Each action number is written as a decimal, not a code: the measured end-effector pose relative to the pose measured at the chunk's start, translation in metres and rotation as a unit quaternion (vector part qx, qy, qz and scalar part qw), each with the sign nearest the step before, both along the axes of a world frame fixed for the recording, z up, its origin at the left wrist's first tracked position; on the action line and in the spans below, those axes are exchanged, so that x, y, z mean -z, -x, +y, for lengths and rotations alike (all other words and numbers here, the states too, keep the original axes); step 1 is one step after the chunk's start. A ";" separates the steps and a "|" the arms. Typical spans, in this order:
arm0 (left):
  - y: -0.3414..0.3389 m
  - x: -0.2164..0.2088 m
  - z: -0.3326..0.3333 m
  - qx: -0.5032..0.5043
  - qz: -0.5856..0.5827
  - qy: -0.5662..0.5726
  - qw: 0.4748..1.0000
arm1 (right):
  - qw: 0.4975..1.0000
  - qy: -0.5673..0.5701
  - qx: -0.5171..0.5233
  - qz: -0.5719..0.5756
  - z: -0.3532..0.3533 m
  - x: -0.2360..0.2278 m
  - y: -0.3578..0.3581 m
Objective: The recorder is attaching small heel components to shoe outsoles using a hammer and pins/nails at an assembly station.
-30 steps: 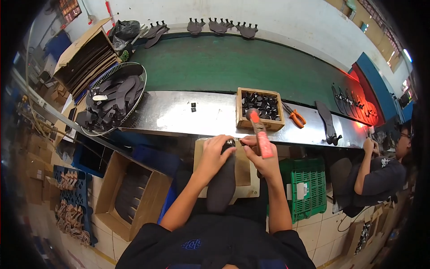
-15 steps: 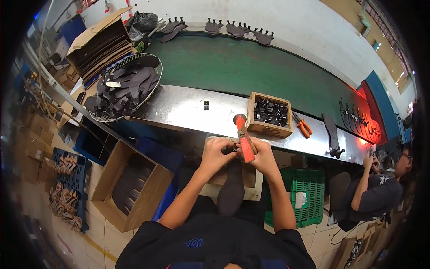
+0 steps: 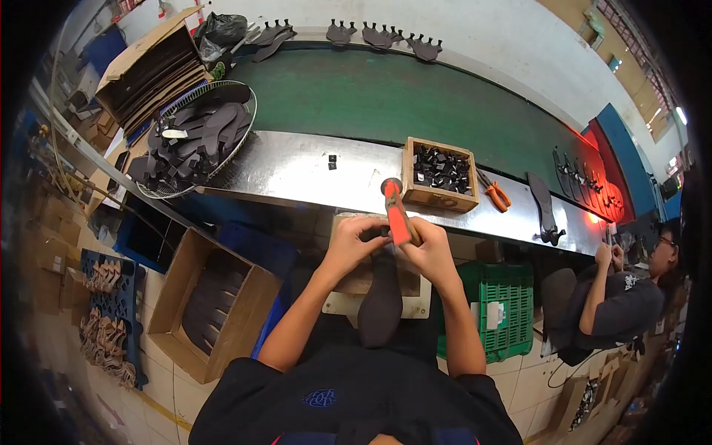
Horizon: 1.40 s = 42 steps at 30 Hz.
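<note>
A dark grey shoe insole (image 3: 380, 308) lies lengthwise toward me on a small block stand (image 3: 417, 300). My left hand (image 3: 348, 248) is closed at its far end, thumb and forefinger pinching there; the exact part pinched is partly hidden. My right hand (image 3: 434, 248) grips a hammer with a red-orange head (image 3: 398, 219) and a round dark face, held above the insole's far end. The head covers part of the fingers and the work beneath. Just beyond the hammer, a wooden box (image 3: 439, 198) holds many small black pieces.
Orange-handled pliers (image 3: 498, 196) and another insole (image 3: 545, 208) lie on the metal ledge (image 3: 297, 163). A wire basket (image 3: 251, 126) of insoles stands left, a cardboard box (image 3: 174, 315) below it. A green crate (image 3: 508, 285) and a co-worker (image 3: 619, 304) are at right. Beyond runs a green belt (image 3: 356, 96).
The hammer head has turned slightly in my right hand, showing more of its red top. Both hands keep their places at the insole, while the whole view has shifted a little.
</note>
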<state>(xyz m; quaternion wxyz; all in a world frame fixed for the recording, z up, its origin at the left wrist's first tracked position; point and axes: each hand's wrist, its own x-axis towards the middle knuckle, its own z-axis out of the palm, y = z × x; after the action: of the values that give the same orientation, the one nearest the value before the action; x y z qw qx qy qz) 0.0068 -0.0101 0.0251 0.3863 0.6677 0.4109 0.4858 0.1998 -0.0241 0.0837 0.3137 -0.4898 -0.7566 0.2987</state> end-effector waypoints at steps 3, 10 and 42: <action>0.002 0.002 0.001 0.003 -0.010 0.038 0.999 | 0.969 0.082 0.013 0.233 -0.022 -0.014 0.004; 0.003 0.008 0.005 0.013 -0.018 0.042 0.999 | 0.981 0.028 0.053 0.183 -0.080 -0.058 0.008; 0.002 -0.005 -0.041 -0.017 0.123 -0.162 0.979 | 0.993 -0.045 0.100 0.037 -0.058 -0.063 -0.027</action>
<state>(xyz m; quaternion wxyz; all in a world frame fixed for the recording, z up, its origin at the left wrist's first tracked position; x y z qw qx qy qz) 0.0048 -0.0513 0.0304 0.2107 0.7692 0.3824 0.4666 0.2270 -0.0824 0.1464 0.3918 -0.5370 -0.7043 0.2493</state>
